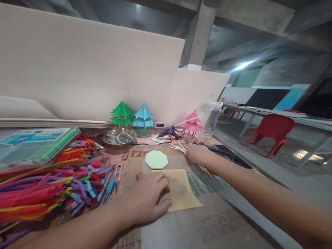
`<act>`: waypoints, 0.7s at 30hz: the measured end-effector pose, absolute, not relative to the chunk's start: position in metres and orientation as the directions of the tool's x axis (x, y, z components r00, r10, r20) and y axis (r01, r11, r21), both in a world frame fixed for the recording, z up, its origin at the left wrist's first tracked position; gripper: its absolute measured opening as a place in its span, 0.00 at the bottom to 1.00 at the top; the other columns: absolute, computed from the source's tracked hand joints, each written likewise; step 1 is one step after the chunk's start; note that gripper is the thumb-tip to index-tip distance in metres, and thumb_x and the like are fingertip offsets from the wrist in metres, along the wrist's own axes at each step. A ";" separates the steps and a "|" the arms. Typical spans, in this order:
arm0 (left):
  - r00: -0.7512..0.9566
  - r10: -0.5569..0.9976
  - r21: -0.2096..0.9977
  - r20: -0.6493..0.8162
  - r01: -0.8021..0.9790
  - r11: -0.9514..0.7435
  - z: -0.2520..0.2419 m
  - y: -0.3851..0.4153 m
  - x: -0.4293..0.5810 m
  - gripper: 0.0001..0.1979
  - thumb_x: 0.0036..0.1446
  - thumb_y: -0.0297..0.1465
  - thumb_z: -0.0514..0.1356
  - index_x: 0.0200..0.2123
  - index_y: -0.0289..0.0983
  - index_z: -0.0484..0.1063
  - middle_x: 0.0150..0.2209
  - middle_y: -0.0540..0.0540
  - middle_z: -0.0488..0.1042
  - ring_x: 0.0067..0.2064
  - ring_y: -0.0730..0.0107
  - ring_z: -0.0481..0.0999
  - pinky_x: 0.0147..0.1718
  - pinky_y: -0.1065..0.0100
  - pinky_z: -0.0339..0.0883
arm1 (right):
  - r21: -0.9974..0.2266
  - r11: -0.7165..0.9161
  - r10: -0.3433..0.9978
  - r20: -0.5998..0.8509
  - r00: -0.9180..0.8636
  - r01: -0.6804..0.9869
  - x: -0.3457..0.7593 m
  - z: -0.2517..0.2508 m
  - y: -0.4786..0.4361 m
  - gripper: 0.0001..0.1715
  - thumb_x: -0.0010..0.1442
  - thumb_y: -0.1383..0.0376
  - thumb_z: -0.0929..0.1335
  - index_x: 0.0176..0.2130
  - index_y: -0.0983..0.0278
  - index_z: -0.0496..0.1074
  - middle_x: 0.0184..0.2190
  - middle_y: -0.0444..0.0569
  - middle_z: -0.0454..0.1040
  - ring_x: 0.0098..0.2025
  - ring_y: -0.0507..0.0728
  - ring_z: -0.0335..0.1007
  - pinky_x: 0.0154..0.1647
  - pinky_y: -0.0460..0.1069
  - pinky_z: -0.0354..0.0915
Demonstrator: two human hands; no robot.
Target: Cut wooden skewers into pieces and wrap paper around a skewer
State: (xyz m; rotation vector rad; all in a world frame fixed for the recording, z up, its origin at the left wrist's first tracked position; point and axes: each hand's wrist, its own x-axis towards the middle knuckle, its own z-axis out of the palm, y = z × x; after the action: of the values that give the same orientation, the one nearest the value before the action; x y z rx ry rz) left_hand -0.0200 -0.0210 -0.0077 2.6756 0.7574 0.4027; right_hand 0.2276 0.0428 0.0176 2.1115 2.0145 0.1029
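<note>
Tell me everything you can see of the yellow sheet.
The yellow sheet looks like thin paper, four-sided, with a grey smudge near its middle. It lies on the cardboard, its near right corner flaring outward. The left hand covers its left part. The pale green octagon sits at its far edge; whether they touch is unclear.

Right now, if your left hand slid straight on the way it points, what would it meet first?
After crossing the yellow sheet, the left hand would probably first meet the thin wooden sticks by the right hand, or that hand itself; depth makes it hard to tell.
</note>
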 end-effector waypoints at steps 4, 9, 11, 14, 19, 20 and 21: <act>0.823 0.541 0.384 0.173 0.450 -0.807 -0.008 -0.021 -0.020 0.06 0.55 0.31 0.56 0.37 0.38 0.65 0.43 0.44 0.70 0.47 0.58 0.69 0.47 0.56 0.64 | 0.181 -0.064 0.994 -0.079 0.079 0.981 0.230 0.016 0.032 0.24 0.68 0.60 0.56 0.52 0.76 0.64 0.45 0.71 0.74 0.49 0.67 0.73 0.43 0.53 0.66; 0.818 0.551 0.389 0.166 0.459 -0.799 -0.006 -0.022 -0.019 0.06 0.55 0.31 0.56 0.37 0.38 0.65 0.43 0.44 0.70 0.47 0.59 0.69 0.47 0.56 0.64 | 0.160 -0.043 0.993 -0.100 0.059 0.986 0.228 0.017 0.027 0.19 0.68 0.65 0.56 0.52 0.75 0.65 0.46 0.65 0.74 0.48 0.62 0.73 0.45 0.52 0.67; 0.819 0.550 0.389 0.165 0.459 -0.799 -0.005 -0.022 -0.019 0.06 0.55 0.31 0.56 0.37 0.38 0.65 0.43 0.44 0.70 0.47 0.59 0.69 0.47 0.56 0.64 | 0.161 -0.045 0.987 -0.147 0.069 0.986 0.227 0.020 0.031 0.17 0.68 0.63 0.60 0.50 0.72 0.67 0.45 0.58 0.75 0.45 0.58 0.74 0.44 0.53 0.68; 0.817 0.553 0.385 0.165 0.463 -0.799 -0.005 -0.021 -0.019 0.06 0.55 0.31 0.56 0.38 0.38 0.65 0.43 0.44 0.70 0.47 0.59 0.69 0.47 0.57 0.64 | 0.167 -0.044 0.977 -0.198 0.077 0.985 0.225 0.025 0.040 0.17 0.65 0.59 0.65 0.49 0.67 0.69 0.45 0.52 0.73 0.42 0.55 0.72 0.44 0.55 0.70; 0.822 0.545 0.371 0.169 0.459 -0.807 -0.004 -0.021 -0.019 0.06 0.55 0.31 0.56 0.37 0.38 0.66 0.43 0.43 0.70 0.47 0.58 0.69 0.47 0.56 0.64 | 0.168 0.012 0.971 -0.238 0.028 0.986 0.229 0.032 0.045 0.18 0.65 0.59 0.65 0.50 0.67 0.68 0.46 0.52 0.73 0.44 0.56 0.72 0.45 0.56 0.70; 0.822 0.544 0.372 0.170 0.458 -0.808 -0.004 -0.022 -0.019 0.06 0.55 0.31 0.56 0.37 0.38 0.66 0.43 0.43 0.70 0.47 0.58 0.70 0.47 0.57 0.64 | 0.166 0.030 0.969 -0.249 0.013 0.986 0.230 0.034 0.045 0.18 0.65 0.60 0.65 0.50 0.67 0.68 0.45 0.52 0.73 0.43 0.56 0.72 0.45 0.56 0.69; 0.821 0.545 0.372 0.171 0.458 -0.807 -0.003 -0.022 -0.019 0.06 0.55 0.31 0.56 0.37 0.38 0.66 0.43 0.43 0.70 0.46 0.58 0.70 0.47 0.57 0.64 | 0.165 0.046 0.966 -0.258 -0.002 0.985 0.232 0.035 0.045 0.17 0.65 0.61 0.65 0.50 0.68 0.69 0.45 0.53 0.74 0.43 0.56 0.73 0.46 0.55 0.69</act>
State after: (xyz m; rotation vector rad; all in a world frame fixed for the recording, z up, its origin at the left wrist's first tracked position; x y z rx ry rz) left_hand -0.0188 -0.0218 -0.0031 2.6893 0.7619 0.3885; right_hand 0.2316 0.0453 0.0353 1.9804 2.0294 -0.0903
